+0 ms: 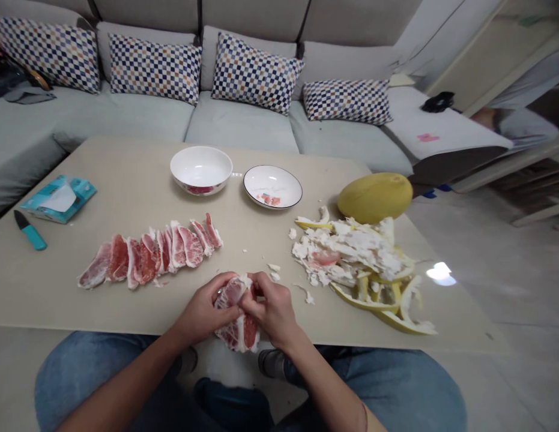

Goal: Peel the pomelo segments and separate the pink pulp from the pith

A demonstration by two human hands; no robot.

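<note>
Between my hands, at the table's near edge, is a chunk of red pomelo [236, 333] with white membrane on it. My left hand [205, 309] grips it from the left, thumb pressed on the flesh. On the other side my right hand [272, 306] pinches at its top, fingers bent over the white pith. A row of red pomelo segments [148, 258] lies to the left of my hands. To the right is a heap of white pith [351, 246] with strips of yellow pomelo peel [387, 318].
A whole yellow pomelo [373, 197] sits behind the heap. At the back stand a white bowl [201, 168] and a white plate [274, 183] holding small red bits. Toward the left lie a teal tissue pack [78, 207] and a teal-handled knife [33, 237]. A cushioned sofa [243, 129] is beyond.
</note>
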